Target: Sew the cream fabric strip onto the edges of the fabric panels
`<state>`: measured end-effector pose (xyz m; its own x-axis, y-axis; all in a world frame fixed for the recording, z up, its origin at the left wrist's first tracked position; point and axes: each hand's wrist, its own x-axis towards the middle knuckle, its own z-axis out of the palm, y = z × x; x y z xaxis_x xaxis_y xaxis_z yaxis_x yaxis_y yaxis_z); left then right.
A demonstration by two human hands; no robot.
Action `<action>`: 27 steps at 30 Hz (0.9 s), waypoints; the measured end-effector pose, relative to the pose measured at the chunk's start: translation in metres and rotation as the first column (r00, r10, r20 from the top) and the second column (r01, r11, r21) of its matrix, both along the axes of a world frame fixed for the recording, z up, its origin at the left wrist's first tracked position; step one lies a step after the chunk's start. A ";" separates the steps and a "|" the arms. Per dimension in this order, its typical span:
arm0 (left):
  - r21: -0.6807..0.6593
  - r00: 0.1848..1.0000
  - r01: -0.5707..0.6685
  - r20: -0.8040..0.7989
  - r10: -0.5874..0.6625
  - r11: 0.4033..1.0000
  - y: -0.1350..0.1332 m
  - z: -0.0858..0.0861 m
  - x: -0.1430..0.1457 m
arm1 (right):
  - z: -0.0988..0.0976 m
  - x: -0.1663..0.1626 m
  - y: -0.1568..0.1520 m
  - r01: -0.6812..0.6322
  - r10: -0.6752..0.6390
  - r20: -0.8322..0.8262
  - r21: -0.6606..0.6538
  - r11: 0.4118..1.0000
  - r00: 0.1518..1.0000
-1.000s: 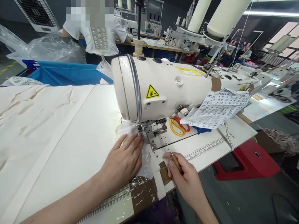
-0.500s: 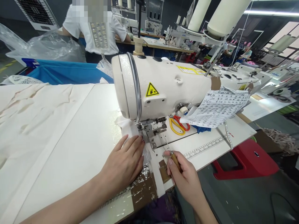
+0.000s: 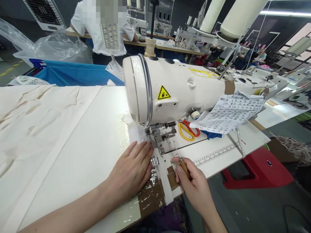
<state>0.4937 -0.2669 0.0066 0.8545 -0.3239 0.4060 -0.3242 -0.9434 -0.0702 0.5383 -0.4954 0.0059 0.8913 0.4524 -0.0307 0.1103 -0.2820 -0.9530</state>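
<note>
My left hand (image 3: 133, 166) lies flat, its fingers stretched out on a piece of white fabric (image 3: 136, 129) just left of the needle area of a white sewing machine (image 3: 175, 87). The fingertips almost reach the presser foot, and some of the cloth under them is hidden. A narrow white strip (image 3: 165, 186) runs from the machine toward the table's front edge. My right hand (image 3: 191, 179) is closed round the wooden handle of an awl (image 3: 184, 167). Its thin metal tip points up toward the machine bed, right of the foot.
Behind the foot lie scissors (image 3: 187, 131) with yellow and red handles. Handwritten paper (image 3: 229, 111) hangs off the machine. White cloth (image 3: 39, 129) spreads over the table's left. A blue fabric bin (image 3: 77, 72) stands behind, a red stool (image 3: 262, 170) at right. Another person (image 3: 102, 35) sits beyond.
The whole view has shifted slightly, so the machine appears farther right. My left hand stays flat on the fabric by the foot, and my right hand keeps its hold on the awl.
</note>
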 end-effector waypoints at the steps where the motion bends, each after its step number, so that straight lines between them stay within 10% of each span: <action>1: -0.002 1.000 0.001 0.000 -0.001 1.000 0.000 0.000 0.000 | 0.000 0.000 0.000 0.003 -0.003 0.007 -0.007 1.000 1.000; 9: 0.006 0.999 0.002 -0.037 -0.002 1.000 0.001 0.001 0.000 | 0.004 -0.012 0.002 0.146 -0.136 0.147 -0.059 0.987 0.980; 19: -0.019 0.999 -0.037 -0.040 0.036 0.999 0.009 0.000 0.012 | 0.007 -0.012 0.028 -0.087 0.078 0.506 -0.005 0.996 0.859; 27: -0.092 0.997 -0.030 -0.077 0.023 0.995 0.017 0.004 0.017 | 0.007 -0.004 0.066 -0.048 0.282 0.720 -0.328 0.943 0.634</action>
<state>0.5110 -0.2495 0.0111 0.8916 -0.2648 0.3672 -0.3004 -0.9529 0.0422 0.5343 -0.4298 0.0124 0.5674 0.6732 0.4742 0.8188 -0.4002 -0.4115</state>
